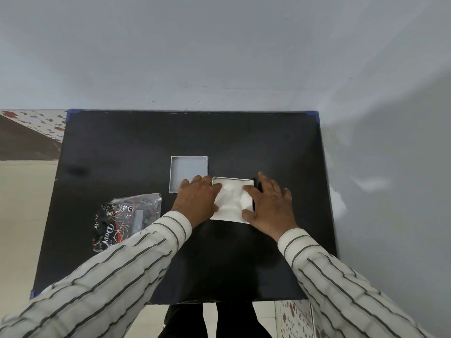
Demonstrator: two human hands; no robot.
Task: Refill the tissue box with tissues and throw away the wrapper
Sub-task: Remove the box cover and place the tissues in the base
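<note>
A white square tissue box (246, 182) sits in the middle of the black table, with white tissues (231, 200) filling it. My left hand (199, 200) lies flat on the box's left side, fingers on the tissues. From the right, my right hand (271, 203) presses down on the tissues with its fingers spread. The box's empty white lid (189, 170) lies upturned just behind and to the left. An empty crumpled wrapper (124, 220), black and red with clear plastic, rests on the table's left part.
The black table (146, 142) stands against a pale wall at the back and right. Patterned floor shows at the far left and below the table's front edge, where my dark trousers are visible.
</note>
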